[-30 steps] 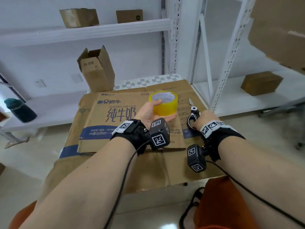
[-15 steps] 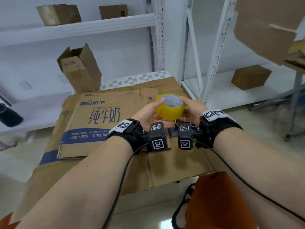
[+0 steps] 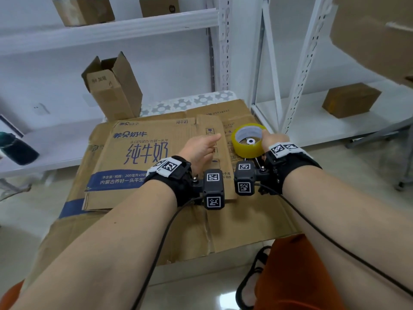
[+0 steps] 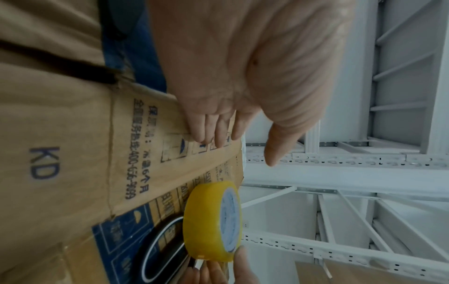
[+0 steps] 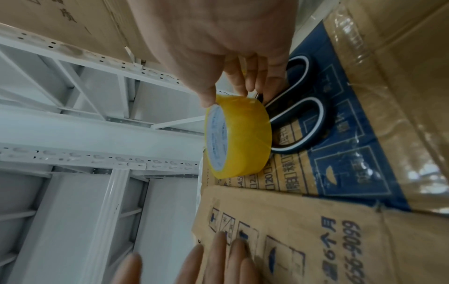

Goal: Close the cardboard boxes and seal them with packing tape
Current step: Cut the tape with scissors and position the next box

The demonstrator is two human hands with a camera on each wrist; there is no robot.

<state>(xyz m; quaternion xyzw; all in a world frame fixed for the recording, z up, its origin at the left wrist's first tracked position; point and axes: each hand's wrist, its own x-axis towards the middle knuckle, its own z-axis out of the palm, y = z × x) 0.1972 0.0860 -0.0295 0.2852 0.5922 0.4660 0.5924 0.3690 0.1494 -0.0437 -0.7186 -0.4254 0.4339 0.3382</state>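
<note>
A yellow packing tape roll [image 3: 242, 149] lies hole up at the right of the flattened cardboard sheets [image 3: 143, 157]. My right hand [image 3: 268, 136] pinches its far rim between thumb and fingers [image 5: 245, 84]. The roll [image 5: 243, 138] is directly over black scissors [image 5: 301, 119]; whether it rests on them I cannot tell. My left hand [image 3: 210, 142] is just left of the roll with straight fingers [image 4: 213, 134] touching the cardboard, holding nothing. An open cardboard box [image 3: 114, 88] stands upright at the back left, flaps up.
Closed boxes sit on the upper shelf [image 3: 85, 10] and on the lower right shelf [image 3: 350, 99]. A large box [image 3: 375, 34] looms at top right. White rack posts [image 3: 266, 63] stand just behind the roll. A dark bottle [image 3: 17, 148] is at far left.
The roll passed from my left hand to my right, which left the scissors. My left hand let go and opened; the roll moved right and down over the scissors.
</note>
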